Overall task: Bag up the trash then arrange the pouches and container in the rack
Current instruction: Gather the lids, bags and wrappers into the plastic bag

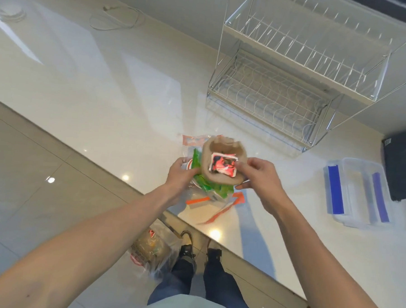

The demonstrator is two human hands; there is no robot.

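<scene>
Both hands work above the near edge of the tabletop (107, 83). The left hand (181, 176) closes its grip on the green wrapper (221, 190) and the lower left side of the brown paper bag (212, 154). The right hand (258, 178) pinches the bag's right rim between thumb and fingers, beside the red-and-white packet (223, 166) sitting in its open mouth. The bag's mouth faces up toward the camera, slightly blurred, its torn rim jagged. It lies directly between the two hands, equally near to each.

Under it, clear pouches with orange strips (214, 201) lie flat on the tabletop near the edge. The lidded clear container with blue clips (357, 192) sits well to the right, and the empty wire rack (295, 71) stands toward the far edge. A filled clear plastic bag (154, 250) rests on the floor by the feet, down and left of the hands; the bundle would probably go there.
</scene>
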